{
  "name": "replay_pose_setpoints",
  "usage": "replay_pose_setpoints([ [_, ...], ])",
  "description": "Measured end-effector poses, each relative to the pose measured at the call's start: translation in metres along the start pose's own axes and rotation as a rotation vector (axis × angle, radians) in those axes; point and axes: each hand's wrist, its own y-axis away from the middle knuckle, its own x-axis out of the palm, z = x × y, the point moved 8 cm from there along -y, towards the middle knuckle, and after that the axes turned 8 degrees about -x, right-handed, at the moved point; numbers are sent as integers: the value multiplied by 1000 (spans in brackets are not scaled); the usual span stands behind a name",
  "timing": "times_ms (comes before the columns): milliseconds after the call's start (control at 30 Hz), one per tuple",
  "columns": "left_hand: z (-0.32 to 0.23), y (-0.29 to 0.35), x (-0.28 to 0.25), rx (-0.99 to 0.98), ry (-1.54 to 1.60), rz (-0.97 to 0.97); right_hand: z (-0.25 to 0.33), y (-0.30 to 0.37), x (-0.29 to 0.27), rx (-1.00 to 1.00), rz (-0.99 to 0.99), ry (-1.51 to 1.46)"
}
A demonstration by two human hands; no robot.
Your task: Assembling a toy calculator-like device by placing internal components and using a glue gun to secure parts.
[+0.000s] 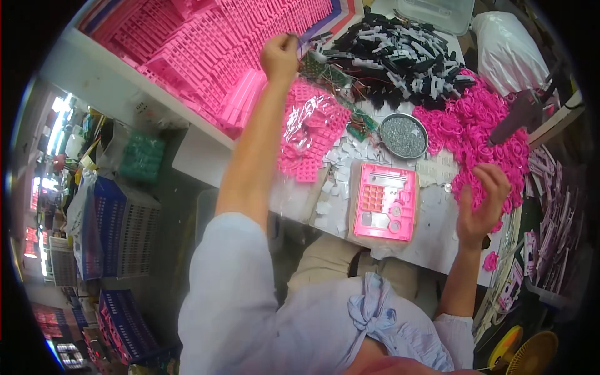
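Note:
My left hand [280, 57] reaches to the far edge of the table, beside the stacked pink plastic housings [187, 59] and the green circuit boards [328, 72]. Its fingers are pinched together at a small dark thing too tiny to name. Over the right side hovers my right hand [486, 203], fingers apart and curved, near a heap of pink plastic rings [487, 125]. Between my arms a pink calculator-like housing [406, 215] lies face down or open on a pad, showing a grid of key holes and a round recess. Pink keypad pieces [315, 122] sit by my left forearm.
A round dish [382, 145] of small metal parts stands behind the housing, with white paper squares [340, 172] beside it. Black and white parts [394, 56] are heaped at the back. A dark gun-shaped tool [519, 119] and a white bag [509, 53] are at the right.

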Motion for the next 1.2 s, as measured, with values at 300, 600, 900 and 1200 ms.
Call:
replay_pose_setpoints([
  [300, 4, 39, 10, -265, 195, 244, -5, 5, 89, 441, 303, -621],
  [600, -67, 3, -48, 36, 498, 49, -18, 0, 132, 640, 273, -926],
  [900, -146, 190, -38, 346, 99, 388, 3, 0, 173, 1038, 181, -1365],
  [1200, -110, 259, -29, -604, 575, 1044, 18, 4, 147, 786, 695, -1197],
])
